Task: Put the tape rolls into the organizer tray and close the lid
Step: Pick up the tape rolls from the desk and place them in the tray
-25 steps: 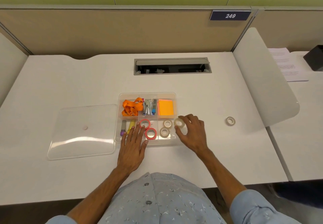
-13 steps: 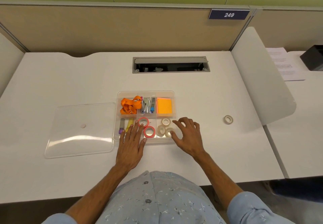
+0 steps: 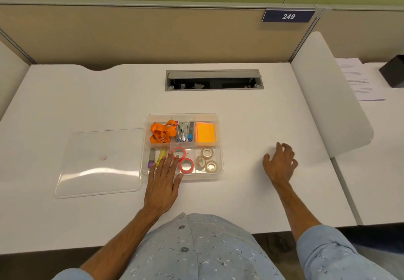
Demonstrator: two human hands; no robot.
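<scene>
Clear plastic forms the organizer tray [image 3: 183,117], which sits mid-counter with its lid [image 3: 98,164] lying flat just to its left, still off. Since half a second ago the right hand [image 3: 280,164] has left the tray's near-right corner and travelled out to the right over the white counter [image 3: 87,96]; it now sits where the loose tape roll lay earlier, fingers curled downward. That roll is hidden under the hand, so whether it is gripped cannot be told. The left hand [image 3: 163,182] has not moved: palm flat and released, fingers spread over the tray's near-left rim, a fingertip at the far red tape roll [image 3: 179,153].

Inside the tray, a second red tape roll [image 3: 186,165] lies just nearer and right of the first in the near middle compartment, and three beige tape rolls [image 3: 206,160] cluster in the near right compartment, one tilted on edge. An orange lanyard [image 3: 162,132], metal clips [image 3: 183,132] and orange sticky notes [image 3: 205,132] fill the far row.

Bare counter stretches between the tray and the right hand. A white divider panel [image 3: 328,96] rises just beyond that hand on the right, bounding the counter there.
</scene>
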